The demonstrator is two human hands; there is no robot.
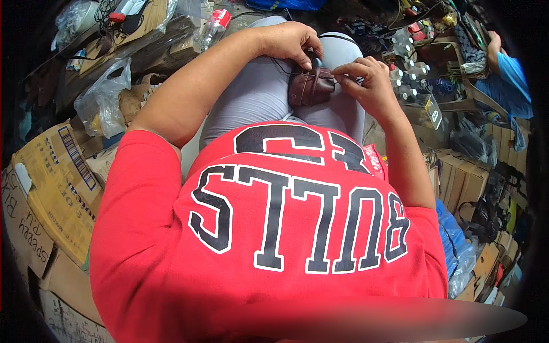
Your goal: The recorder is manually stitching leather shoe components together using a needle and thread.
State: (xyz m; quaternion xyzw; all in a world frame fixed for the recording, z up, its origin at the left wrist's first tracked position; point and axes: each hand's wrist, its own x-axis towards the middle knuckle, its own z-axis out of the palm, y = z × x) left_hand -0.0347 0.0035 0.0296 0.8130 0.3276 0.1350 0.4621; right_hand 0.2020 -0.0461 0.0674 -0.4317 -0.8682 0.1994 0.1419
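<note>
Lying over the inner edge of the right thigh, toward the knee end of the grey-trousered lap (246,94), a small brown leather piece (309,90) has its long axis running across the legs, its right end tipped slightly farther from the body than its left. The rounder, fuller end points left and the folded, narrower one points right; which is its front I cannot tell. The left hand (294,46) is over its far edge, thumb and forefinger bent toward each other beside a small bluish-grey bit (318,64); whether they grip it is unclear. The right hand (369,86) has thumb and forefinger pressed together, pinching at the piece's right end. Beyond the right knee stands a cluster of clear bottles (420,69), mostly white-capped, their contents too small to make out. Past the left knee is a clear bottle with a red label (219,19). A clear plastic bag (102,100) by the left arm shows something yellowish low inside. Cardboard boxes (43,191) crowd the left side, and brown cartons (464,178) the right, near a blue plastic bag (448,231).
</note>
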